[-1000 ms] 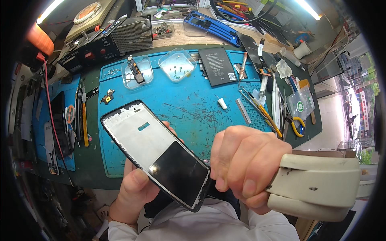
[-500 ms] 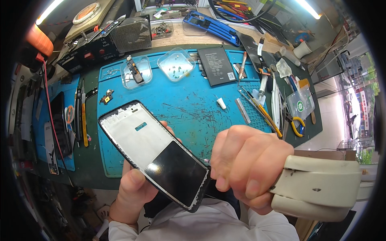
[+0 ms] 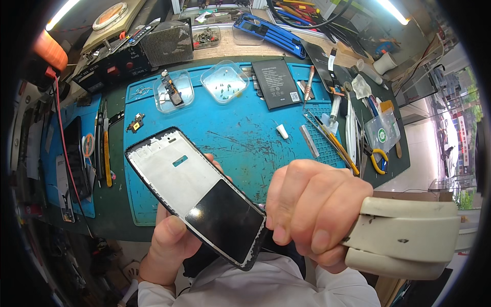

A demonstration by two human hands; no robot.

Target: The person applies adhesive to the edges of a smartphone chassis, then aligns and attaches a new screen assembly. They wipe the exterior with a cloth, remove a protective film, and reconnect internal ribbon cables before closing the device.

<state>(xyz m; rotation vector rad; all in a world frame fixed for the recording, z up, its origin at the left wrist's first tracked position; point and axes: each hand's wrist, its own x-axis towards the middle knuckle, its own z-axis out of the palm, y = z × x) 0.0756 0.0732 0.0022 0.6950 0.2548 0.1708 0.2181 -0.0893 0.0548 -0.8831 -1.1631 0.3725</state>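
Observation:
My left hand (image 3: 169, 233) holds a black-rimmed phone frame (image 3: 166, 161) by its sides, tilted, its pale inner plate and glossy black lower panel facing up. My right hand (image 3: 314, 210) is closed round a scuffed cream plastic tool (image 3: 404, 225), with the fingertips close beside the frame's lower right edge; the tool's working end is hidden by my fingers. Beyond both hands lie the blue mat (image 3: 204, 128), a small white capped piece (image 3: 281, 130) and a small circuit part (image 3: 135, 123).
Clear trays of parts (image 3: 174, 92) and screws (image 3: 225, 82), a dark battery (image 3: 273, 84) and a blue tray (image 3: 268, 36) stand farther back. Pens and tweezers (image 3: 337, 143) and yellow pliers (image 3: 379, 161) lie right. An equipment box (image 3: 112, 66), red cable (image 3: 66, 143) and dark phone (image 3: 76, 153) are left.
The phone frame in my left hand has shifted slightly leftward since a second ago, and my right hand with the cream tool has moved slightly rightward. The grips look the same.

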